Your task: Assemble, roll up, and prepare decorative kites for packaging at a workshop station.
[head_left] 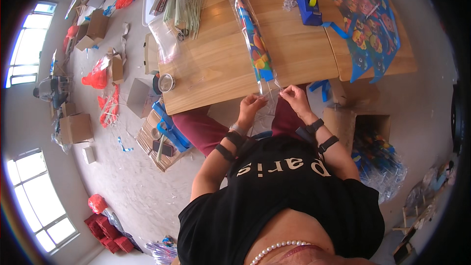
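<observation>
A long clear plastic sleeve lies on the wooden table, its near end hanging over the front edge. Inside it is a narrow folded bundle of bright printed fabric or film, mostly blue, orange and green, which looks like a rolled kite. My left hand pinches the left side of the sleeve's near end between thumb and fingers. On the other side, my right hand pinches the right corner of the same end. Both hands are closed, just off the table edge.
A blue tape dispenser with yellow tape stands at the far right, beside a spread blue printed kite. Thin sticks and a clear bin sit at the far left. An open carton of wrapped bundles stands right of me.
</observation>
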The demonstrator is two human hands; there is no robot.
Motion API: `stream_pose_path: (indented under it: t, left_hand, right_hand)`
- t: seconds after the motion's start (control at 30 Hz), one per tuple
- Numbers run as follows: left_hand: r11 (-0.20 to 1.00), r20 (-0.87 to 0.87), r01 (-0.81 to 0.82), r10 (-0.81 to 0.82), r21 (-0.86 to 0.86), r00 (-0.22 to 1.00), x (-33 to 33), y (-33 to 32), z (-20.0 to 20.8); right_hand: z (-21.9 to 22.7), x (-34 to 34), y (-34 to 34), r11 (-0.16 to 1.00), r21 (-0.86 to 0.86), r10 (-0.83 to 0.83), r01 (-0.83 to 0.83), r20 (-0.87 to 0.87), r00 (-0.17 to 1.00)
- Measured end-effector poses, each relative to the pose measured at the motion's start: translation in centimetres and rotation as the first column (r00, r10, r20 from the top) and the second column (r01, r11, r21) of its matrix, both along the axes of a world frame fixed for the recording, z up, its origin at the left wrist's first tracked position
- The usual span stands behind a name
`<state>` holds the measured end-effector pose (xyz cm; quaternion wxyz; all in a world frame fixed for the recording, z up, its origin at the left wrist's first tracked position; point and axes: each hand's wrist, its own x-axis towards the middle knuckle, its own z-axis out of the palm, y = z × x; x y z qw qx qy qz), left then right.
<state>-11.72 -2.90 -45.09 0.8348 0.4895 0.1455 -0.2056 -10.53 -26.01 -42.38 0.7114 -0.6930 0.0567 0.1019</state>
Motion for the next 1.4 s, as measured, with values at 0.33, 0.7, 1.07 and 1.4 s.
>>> stream_pose_path:
  t: [0.33, 0.7, 1.07, 1.4]
  left_hand:
    - [0.993, -0.124, -0.088, 0.077, -0.083, 0.989, -0.4, -0.7, 1.1]
    - [0.993, -0.241, -0.088, 0.066, -0.079, 0.968, -0.3, -1.3, 1.3]
    - [0.988, -0.324, 0.057, -0.102, -0.145, 0.941, 0.7, -1.2, 1.7]
    - [0.914, -0.235, 0.397, -0.406, -0.088, 0.883, 1.8, -1.4, 5.9]
  right_hand:
    - [0.1, -0.5, 0.9, 0.962, 0.199, -0.137, 0.185, -0.236, 0.962]
    - [0.2, -0.5, 1.7, 0.991, 0.009, -0.125, 0.132, -0.259, 0.958]
    - [-0.3, -0.6, 2.2, 0.990, 0.012, -0.134, 0.141, -0.261, 0.956]
    - [3.6, -2.9, -2.2, 0.986, 0.150, 0.118, -0.075, -0.308, 0.944]
